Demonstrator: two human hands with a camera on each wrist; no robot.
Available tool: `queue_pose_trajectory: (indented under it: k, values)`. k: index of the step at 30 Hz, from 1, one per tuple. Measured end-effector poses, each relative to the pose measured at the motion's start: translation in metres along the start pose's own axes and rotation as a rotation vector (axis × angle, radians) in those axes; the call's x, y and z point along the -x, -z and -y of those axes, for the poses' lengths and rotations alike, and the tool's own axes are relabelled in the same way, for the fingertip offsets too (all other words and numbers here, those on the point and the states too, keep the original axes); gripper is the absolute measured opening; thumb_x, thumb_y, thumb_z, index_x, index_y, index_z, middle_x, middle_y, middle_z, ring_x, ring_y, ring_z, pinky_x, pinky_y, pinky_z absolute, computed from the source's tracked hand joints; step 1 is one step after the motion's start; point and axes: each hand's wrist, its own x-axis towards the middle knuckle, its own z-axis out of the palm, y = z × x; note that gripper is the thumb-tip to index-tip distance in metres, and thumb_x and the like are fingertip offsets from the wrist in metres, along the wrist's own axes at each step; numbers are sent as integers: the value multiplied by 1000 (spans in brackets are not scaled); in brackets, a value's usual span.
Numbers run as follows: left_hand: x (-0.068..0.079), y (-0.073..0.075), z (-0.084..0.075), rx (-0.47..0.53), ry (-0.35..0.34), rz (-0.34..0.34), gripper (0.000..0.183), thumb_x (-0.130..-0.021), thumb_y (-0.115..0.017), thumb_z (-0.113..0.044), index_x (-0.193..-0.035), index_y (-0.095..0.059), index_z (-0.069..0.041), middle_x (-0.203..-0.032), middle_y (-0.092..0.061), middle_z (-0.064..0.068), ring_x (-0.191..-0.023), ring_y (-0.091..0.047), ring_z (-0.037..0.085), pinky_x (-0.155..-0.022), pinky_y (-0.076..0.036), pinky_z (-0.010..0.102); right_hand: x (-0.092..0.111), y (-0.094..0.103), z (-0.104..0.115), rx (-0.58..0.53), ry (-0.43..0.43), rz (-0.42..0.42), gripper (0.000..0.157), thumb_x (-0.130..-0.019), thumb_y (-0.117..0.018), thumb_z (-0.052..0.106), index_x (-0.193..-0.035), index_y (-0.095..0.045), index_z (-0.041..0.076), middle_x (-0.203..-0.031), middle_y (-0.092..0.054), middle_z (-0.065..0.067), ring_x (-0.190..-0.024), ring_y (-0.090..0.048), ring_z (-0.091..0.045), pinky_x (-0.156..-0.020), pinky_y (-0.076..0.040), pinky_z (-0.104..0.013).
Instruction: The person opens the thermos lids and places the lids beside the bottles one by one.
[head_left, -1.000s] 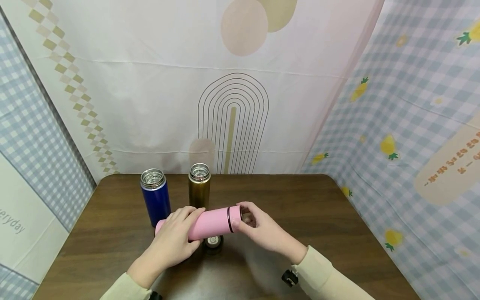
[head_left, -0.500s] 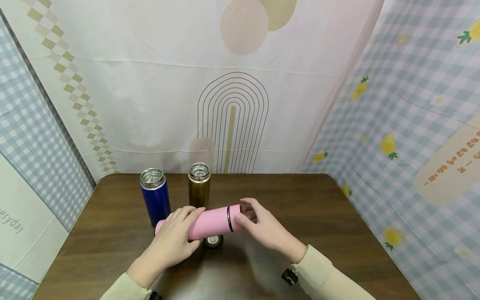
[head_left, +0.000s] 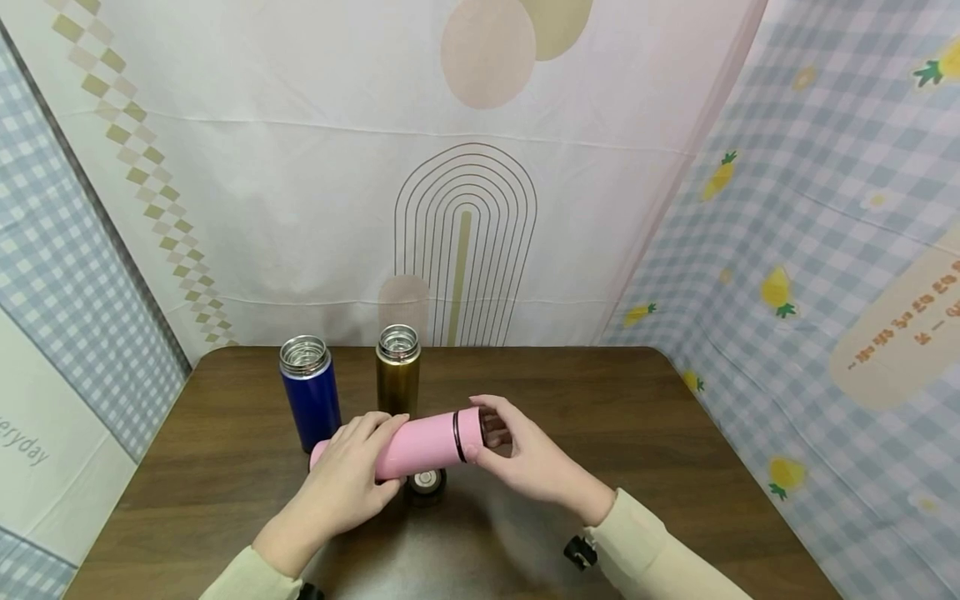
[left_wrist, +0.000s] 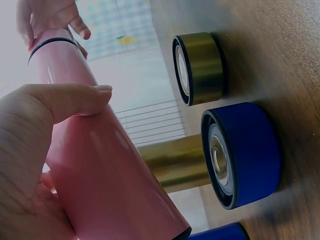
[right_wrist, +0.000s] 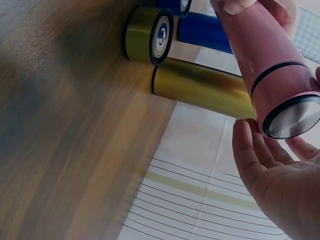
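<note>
Above the near part of the brown table [head_left: 637, 417], a pink flask [head_left: 420, 446] lies sideways in two hands

The left hand [head_left: 348, 483] wraps its fingers round the flask's body; the right hand [head_left: 525, 458] cups loosely about the capped end, fingers relaxed and spread, thumb beside the rim. Behind stand an open blue flask [head_left: 309, 392] and an open gold flask [head_left: 398, 371]; a gold lid [left_wrist: 199, 68] and a blue lid [left_wrist: 242, 155] lie on the table near the flasks

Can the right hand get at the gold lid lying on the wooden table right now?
Probably yes: the right hand holds nothing, and the gold lid lies uncovered beneath the pink bottle held above it.
</note>
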Motion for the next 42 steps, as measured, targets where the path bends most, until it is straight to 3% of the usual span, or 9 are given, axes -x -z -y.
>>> queue_pose_trajectory:
  k: [5,11,15,20,25,32,36,42]
  values:
    - [0,-1,-1,3,-11,-1,76,-59,-81,-19,-131,-57,-9,-114,-57,5,-101,-56,27,-88,-44,46,0,0,1,54,-60,-24,61,-88,-67,45,-140,-42,26,-124,-53,3,-97,-59,-14,-86,-51,-39]
    - [1,-3,-1,0,-12,9,76,-60,-82,-21,-131,-57,-10,-115,-56,4,-102,-55,27,-89,-44,46,1,0,1,213,-137,-19,48,-91,-52,60,-121,-55,23,-95,-61,9,-84,-57,-8,-75,-48,-31]
    - [1,-3,-1,-5,-14,16,76,-60,-82,-21,-131,-57,-10,-115,-56,4,-102,-55,27,-89,-44,46,1,1,-1,135,-82,31,44,-91,-61,47,-126,-52,22,-101,-59,8,-86,-59,-10,-77,-51,-32]
    - [0,-2,-1,2,-15,8,76,-60,-82,-21,-131,-57,-10,-115,-56,4,-103,-55,27,-90,-44,46,1,2,0,13,-32,68,63,-87,-71,37,-140,-40,26,-119,-52,2,-95,-60,-16,-84,-51,-40]
    - [-1,-2,-2,7,-15,15,76,-61,-82,-21,-132,-57,-10,-116,-56,4,-104,-55,27,-91,-43,46,1,3,7,29,-83,18,62,-88,-69,41,-141,-40,25,-123,-52,-2,-98,-60,-17,-87,-50,-41]
    - [-2,-1,-3,2,-11,26,76,-61,-82,-22,-132,-56,-10,-116,-56,4,-104,-55,27,-91,-43,46,-1,3,0,201,-130,-22,45,-94,-52,55,-121,-55,20,-93,-61,7,-83,-58,-10,-72,-49,-30]
    - [-3,-1,-3,1,-8,34,76,-61,-82,-22,-132,-56,-10,-116,-56,4,-104,-55,27,-91,-43,46,0,2,-1,129,-87,-7,42,-92,-59,49,-126,-52,25,-101,-59,6,-84,-59,-12,-74,-50,-31]
    - [-3,-2,-2,-1,-4,34,76,-62,-82,-22,-132,-56,-10,-117,-56,4,-105,-54,27,-91,-43,46,0,1,-3,25,16,-11,55,-88,-70,37,-136,-44,30,-114,-55,2,-91,-60,-17,-81,-52,-38]
